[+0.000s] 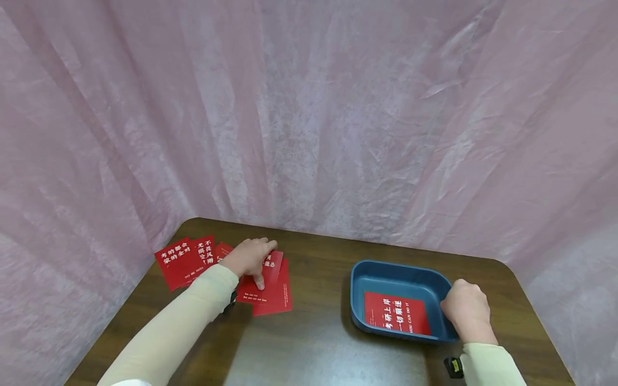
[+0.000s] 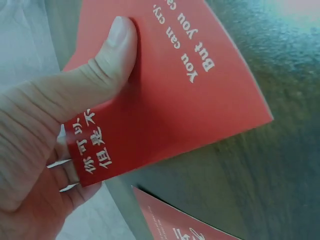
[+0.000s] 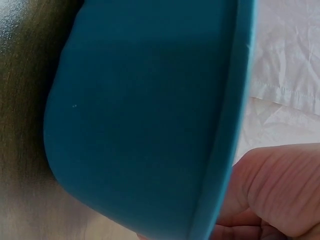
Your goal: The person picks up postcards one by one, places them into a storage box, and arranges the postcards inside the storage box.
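Held card: we note one red card (image 2: 170,110) above the left part of the worktop (image 1: 318,289), slightly bowed, "You can cry" legible on its face.
Left hand: we see the left hand (image 1: 248,258) pinching this card, thumb on the printed face, fingers behind.
Adjacent cards: we see a second red card (image 1: 275,303) showing past the held one; farther left, a red card pair (image 1: 174,262) overlaps.
Blue tray: we find the blue tray (image 1: 401,276) well apart, right of the cards.
Right hand: we see the right hand (image 1: 467,305) gripping the tray's right rim.
Tray contents: we count one white-lettered card (image 1: 420,316).
Backdrop: pink cloth (image 1: 309,107).
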`<move>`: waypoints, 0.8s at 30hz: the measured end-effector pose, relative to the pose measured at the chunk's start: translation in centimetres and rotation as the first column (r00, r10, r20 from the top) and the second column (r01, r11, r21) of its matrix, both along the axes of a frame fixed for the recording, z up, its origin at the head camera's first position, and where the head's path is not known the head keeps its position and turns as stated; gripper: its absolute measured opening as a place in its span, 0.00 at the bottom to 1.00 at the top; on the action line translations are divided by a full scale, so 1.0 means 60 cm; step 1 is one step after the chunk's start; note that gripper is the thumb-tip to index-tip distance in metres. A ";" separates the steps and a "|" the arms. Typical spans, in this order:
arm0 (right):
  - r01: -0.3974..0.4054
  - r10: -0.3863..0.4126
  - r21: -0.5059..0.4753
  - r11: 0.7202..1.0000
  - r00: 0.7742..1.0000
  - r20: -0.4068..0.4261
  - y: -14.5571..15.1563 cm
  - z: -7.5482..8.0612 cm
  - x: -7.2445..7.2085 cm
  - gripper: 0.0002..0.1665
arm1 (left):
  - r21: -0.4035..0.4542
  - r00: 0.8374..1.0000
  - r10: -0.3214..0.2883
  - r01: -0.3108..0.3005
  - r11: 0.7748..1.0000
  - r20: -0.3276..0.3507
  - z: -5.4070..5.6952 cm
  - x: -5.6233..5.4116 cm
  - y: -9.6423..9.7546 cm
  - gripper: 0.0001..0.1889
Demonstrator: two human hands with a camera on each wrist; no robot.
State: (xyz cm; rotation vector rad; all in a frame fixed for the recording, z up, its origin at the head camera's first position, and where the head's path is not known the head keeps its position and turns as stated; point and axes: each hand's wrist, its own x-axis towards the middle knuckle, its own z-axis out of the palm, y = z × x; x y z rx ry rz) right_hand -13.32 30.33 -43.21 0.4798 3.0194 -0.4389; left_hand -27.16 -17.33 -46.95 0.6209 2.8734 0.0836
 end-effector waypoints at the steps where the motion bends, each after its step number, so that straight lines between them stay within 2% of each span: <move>1: -0.002 0.002 -0.001 1.000 1.000 0.003 0.001 -0.001 -0.001 0.13 | 0.001 1.000 0.003 -0.003 1.000 -0.005 -0.002 0.001 -0.001 0.52; 5: -0.009 0.009 -0.007 1.000 1.000 0.012 0.002 -0.005 -0.004 0.11 | 0.047 0.999 0.032 -0.033 0.998 0.014 -0.008 0.007 -0.004 0.45; 10: -0.007 0.007 -0.011 1.000 1.000 0.020 0.003 -0.007 -0.005 0.13 | 0.111 1.000 0.025 -0.027 0.993 0.020 -0.002 0.009 -0.006 0.26; 13: -0.006 0.006 -0.006 1.000 1.000 0.015 0.003 -0.007 -0.007 0.13 | 0.146 1.000 -0.003 0.000 0.989 0.019 0.010 0.008 -0.008 0.16; 17: -0.005 0.005 0.002 1.000 1.000 0.009 0.004 -0.008 -0.008 0.13 | 0.202 0.998 -0.048 0.037 0.979 0.049 0.034 0.009 -0.012 0.08; 21: 0.000 0.000 0.001 1.000 1.000 0.013 0.005 -0.008 -0.010 0.14 | 0.234 0.996 -0.057 0.040 0.971 0.065 0.060 0.012 -0.016 0.06; 24: 0.002 -0.002 0.007 1.000 1.000 0.008 0.006 -0.008 -0.012 0.15 | 0.251 0.997 -0.049 0.034 0.967 0.052 0.076 0.014 -0.018 0.06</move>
